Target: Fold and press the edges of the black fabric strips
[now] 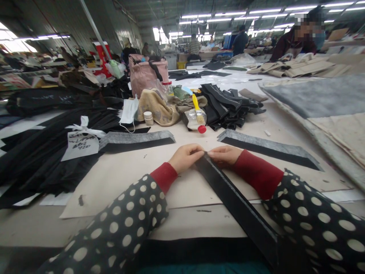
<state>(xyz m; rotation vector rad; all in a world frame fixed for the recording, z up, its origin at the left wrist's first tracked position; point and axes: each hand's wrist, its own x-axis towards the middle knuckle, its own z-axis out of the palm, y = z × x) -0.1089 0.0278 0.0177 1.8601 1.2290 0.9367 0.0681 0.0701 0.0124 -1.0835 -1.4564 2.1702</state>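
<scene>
A long black fabric strip (228,190) with a grey line along one edge runs from my fingers down over the table's near edge. My left hand (186,156) pinches its far end, thumb and fingers pressed together. Close beside it, my right hand (225,155) is closed on the same end from the other side. To the left lies a black strip stack with grey upper edges (139,140). A similar strip stack (268,147) lies to the right. Both hands are just above the beige sheet (128,182) on the table.
A brush with a yellow handle (195,102) rests on a bottle with a red cap (202,129). Behind are a pile of dark strips (228,101), a pink bag (145,74) and a face mask (129,111). Tied black fabric (42,152) fills the left. A person (293,42) bends over farther back.
</scene>
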